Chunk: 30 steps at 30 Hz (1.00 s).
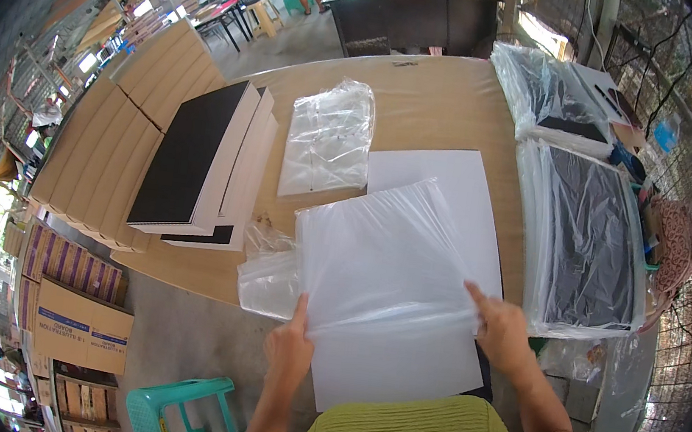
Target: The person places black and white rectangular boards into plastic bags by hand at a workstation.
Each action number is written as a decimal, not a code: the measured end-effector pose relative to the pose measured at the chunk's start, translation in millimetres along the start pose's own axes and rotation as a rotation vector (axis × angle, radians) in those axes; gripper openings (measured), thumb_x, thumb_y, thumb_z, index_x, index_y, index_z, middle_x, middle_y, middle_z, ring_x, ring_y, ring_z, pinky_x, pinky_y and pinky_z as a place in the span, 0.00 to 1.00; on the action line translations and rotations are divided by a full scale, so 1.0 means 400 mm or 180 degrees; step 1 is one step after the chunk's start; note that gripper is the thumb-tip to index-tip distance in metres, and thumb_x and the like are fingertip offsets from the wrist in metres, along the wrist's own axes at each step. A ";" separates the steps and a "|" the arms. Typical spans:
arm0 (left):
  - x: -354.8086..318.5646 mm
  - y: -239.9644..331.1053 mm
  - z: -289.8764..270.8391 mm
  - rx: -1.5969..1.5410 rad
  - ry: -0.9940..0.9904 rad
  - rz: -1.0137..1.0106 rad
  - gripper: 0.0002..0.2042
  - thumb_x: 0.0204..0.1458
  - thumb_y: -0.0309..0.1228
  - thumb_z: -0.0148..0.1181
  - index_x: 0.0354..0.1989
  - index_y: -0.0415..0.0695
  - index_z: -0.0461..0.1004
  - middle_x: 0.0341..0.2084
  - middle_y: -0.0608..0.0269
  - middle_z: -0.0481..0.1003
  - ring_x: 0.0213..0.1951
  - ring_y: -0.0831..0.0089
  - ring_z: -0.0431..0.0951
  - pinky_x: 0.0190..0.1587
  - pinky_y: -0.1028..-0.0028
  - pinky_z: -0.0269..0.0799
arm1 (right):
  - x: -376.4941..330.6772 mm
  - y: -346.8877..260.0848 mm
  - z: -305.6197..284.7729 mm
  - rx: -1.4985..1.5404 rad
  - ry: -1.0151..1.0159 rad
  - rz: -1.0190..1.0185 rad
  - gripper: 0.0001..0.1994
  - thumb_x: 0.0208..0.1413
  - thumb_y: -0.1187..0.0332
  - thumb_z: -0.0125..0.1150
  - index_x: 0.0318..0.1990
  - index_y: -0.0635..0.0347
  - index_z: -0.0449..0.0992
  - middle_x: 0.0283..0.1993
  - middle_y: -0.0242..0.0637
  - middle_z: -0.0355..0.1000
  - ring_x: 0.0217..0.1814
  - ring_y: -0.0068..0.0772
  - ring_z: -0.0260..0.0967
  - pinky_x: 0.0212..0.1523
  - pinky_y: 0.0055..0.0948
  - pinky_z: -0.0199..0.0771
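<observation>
In front of me a clear plastic bag (384, 254) covers the upper part of a stack of white boards (392, 375), whose lower part sticks out bare toward my body. At the bag's left edge is my left hand (289, 353), index finger pointing forward along the plastic and the other fingers curled at its corner. My right hand (501, 332) grips the opposite edge, its index finger stretched over the bag. Under the bag's far right side shows another white board (461, 178). A folded stack of clear bags (329, 141) lies beyond, and crumpled plastic (269, 280) is beside the bag's left side.
Black-topped thick board stacks (195, 152) stand at the left of the tan table (428, 97), beside rows of brown cartons (96, 162). Plastic-wrapped dark boards (587, 235) lie at the right. A green stool (183, 411) and cardboard boxes (81, 327) are on the floor at left.
</observation>
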<state>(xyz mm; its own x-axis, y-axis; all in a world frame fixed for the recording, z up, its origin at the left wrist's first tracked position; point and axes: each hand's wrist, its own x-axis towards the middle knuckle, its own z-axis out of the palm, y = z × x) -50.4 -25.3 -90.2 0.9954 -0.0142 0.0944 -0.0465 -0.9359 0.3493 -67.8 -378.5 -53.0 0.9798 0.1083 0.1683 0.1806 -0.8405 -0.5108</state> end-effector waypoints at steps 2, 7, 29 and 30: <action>-0.048 0.010 -0.024 -0.0017 -0.0318 -0.0085 0.35 0.44 0.22 0.54 0.66 0.51 0.58 0.15 0.48 0.71 0.20 0.51 0.75 0.26 0.56 0.68 | -0.063 -0.018 -0.001 -0.0036 -0.0352 0.0043 0.32 0.43 0.81 0.52 0.61 0.50 0.67 0.28 0.44 0.69 0.27 0.49 0.69 0.29 0.42 0.70; -0.143 0.037 -0.072 0.0106 -0.0649 -0.0096 0.36 0.46 0.23 0.52 0.68 0.48 0.53 0.14 0.50 0.71 0.16 0.51 0.73 0.22 0.57 0.67 | -0.167 -0.040 -0.006 0.0352 -0.0420 0.0257 0.32 0.43 0.81 0.54 0.61 0.49 0.67 0.28 0.42 0.69 0.28 0.46 0.68 0.30 0.40 0.71; 0.045 0.441 0.176 -0.1878 -0.0160 0.3248 0.31 0.49 0.20 0.59 0.64 0.41 0.60 0.36 0.54 0.71 0.31 0.62 0.74 0.31 0.69 0.74 | -0.299 0.240 -0.273 0.0877 0.2814 0.1055 0.17 0.46 0.88 0.46 0.35 0.63 0.82 0.38 0.30 0.71 0.31 0.17 0.62 0.30 0.16 0.60; 0.056 0.493 0.181 -0.1891 -0.0256 0.3293 0.30 0.48 0.19 0.58 0.63 0.41 0.62 0.34 0.56 0.70 0.30 0.64 0.73 0.30 0.70 0.74 | -0.315 0.265 -0.289 0.0849 0.3001 0.1154 0.17 0.47 0.88 0.46 0.34 0.64 0.82 0.39 0.31 0.71 0.31 0.18 0.62 0.30 0.17 0.60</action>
<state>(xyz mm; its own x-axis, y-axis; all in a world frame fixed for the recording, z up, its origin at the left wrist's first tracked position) -31.1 -235.8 -86.6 0.4645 -0.7067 0.5337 -0.8391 -0.1586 0.5204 -182.0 -542.5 -30.7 0.5351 -0.6818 0.4987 0.0146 -0.5828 -0.8125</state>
